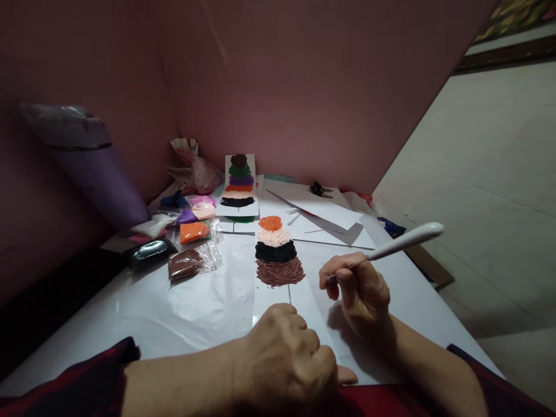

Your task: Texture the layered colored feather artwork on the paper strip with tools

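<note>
My right hand (358, 289) is closed in a pinch on a white-handled modelling tool (406, 240), whose handle points up and to the right. My left hand (284, 359) is closed in a fist at the near edge of a white card (304, 301); what its fingers hold, if anything, is hidden. On the card, just beyond both hands, is a textured clay stack (277, 252) in bands of orange, peach, black and brown, with a thin drawn line below it.
Another clay picture (238, 182) with more coloured bands leans at the back. Several bagged clay pieces lie to the left: brown (185, 263), orange (194, 231), black (150, 252). White paper sheets (321, 211) and a purple roll (93, 168) lie around. Pink walls enclose the table.
</note>
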Action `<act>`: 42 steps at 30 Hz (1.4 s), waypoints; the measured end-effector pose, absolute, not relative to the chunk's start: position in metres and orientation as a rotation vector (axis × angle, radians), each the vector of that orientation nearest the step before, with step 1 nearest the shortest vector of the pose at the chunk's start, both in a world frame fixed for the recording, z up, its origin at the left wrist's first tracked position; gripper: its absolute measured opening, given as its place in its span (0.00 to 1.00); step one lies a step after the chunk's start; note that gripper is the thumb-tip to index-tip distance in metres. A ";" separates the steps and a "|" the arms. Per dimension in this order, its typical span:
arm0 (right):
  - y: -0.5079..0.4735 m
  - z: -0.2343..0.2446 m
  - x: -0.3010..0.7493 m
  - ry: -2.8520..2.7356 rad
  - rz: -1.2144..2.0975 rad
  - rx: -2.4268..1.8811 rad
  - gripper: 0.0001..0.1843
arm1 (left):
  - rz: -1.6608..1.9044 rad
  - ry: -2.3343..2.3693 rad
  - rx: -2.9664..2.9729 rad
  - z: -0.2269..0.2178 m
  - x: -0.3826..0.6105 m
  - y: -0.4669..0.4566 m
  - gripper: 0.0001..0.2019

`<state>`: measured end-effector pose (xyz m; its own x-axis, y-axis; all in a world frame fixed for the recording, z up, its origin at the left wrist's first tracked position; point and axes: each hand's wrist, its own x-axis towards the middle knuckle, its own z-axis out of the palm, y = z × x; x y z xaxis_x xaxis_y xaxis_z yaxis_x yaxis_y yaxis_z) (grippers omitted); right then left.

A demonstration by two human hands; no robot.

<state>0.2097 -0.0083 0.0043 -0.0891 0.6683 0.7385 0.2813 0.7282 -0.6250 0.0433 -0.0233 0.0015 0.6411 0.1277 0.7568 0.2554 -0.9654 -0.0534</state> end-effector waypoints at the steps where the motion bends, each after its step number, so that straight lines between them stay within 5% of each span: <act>1: -0.008 0.004 0.210 -1.685 0.385 -0.799 0.11 | -1.205 -0.331 -2.711 0.001 0.043 -0.023 0.26; 8: -0.004 0.000 0.210 -1.673 0.429 -0.910 0.06 | -1.068 -0.394 -2.883 0.004 0.042 -0.022 0.13; 19: -0.002 0.003 0.214 -1.896 0.337 -0.689 0.08 | -1.684 -0.984 -2.626 0.016 0.040 -0.023 0.05; 30: -0.003 0.011 0.211 -2.132 0.285 -0.536 0.14 | -1.754 -0.390 -2.638 0.025 0.036 -0.017 0.17; 42: -0.007 0.011 0.214 -2.088 0.469 -0.725 0.21 | -1.827 -0.467 -2.772 0.009 0.036 -0.006 0.09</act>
